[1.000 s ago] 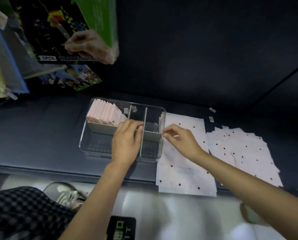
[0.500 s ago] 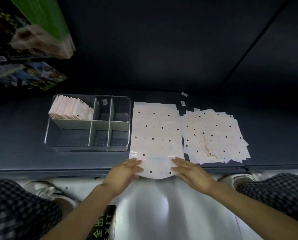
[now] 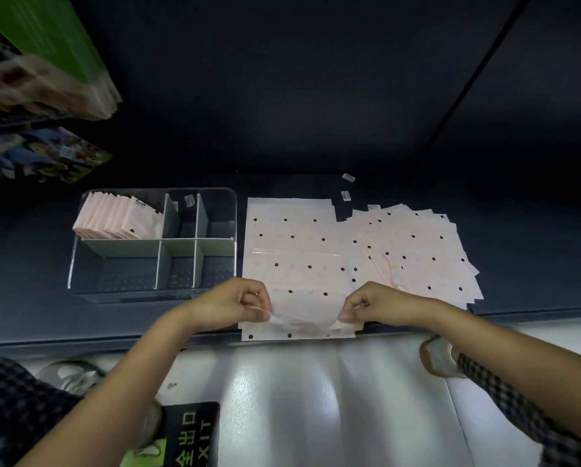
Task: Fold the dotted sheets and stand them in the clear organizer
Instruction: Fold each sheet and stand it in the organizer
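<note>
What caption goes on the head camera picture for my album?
Left hand and right hand pinch the near edge of a dotted sheet beside the clear organizer holding folded sheets.

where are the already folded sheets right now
In the head view the folded sheets stand in the far-left compartment of the clear organizer, left of the flat dotted sheet whose near edge both hands are lifting.

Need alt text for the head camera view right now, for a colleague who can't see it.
Both hands, left hand and right hand, pinch the near edge of a dotted sheet and lift it off the dark shelf. A clear organizer to its left holds folded sheets standing in its far-left compartment; a loose pile of sheets lies to the right.
</note>
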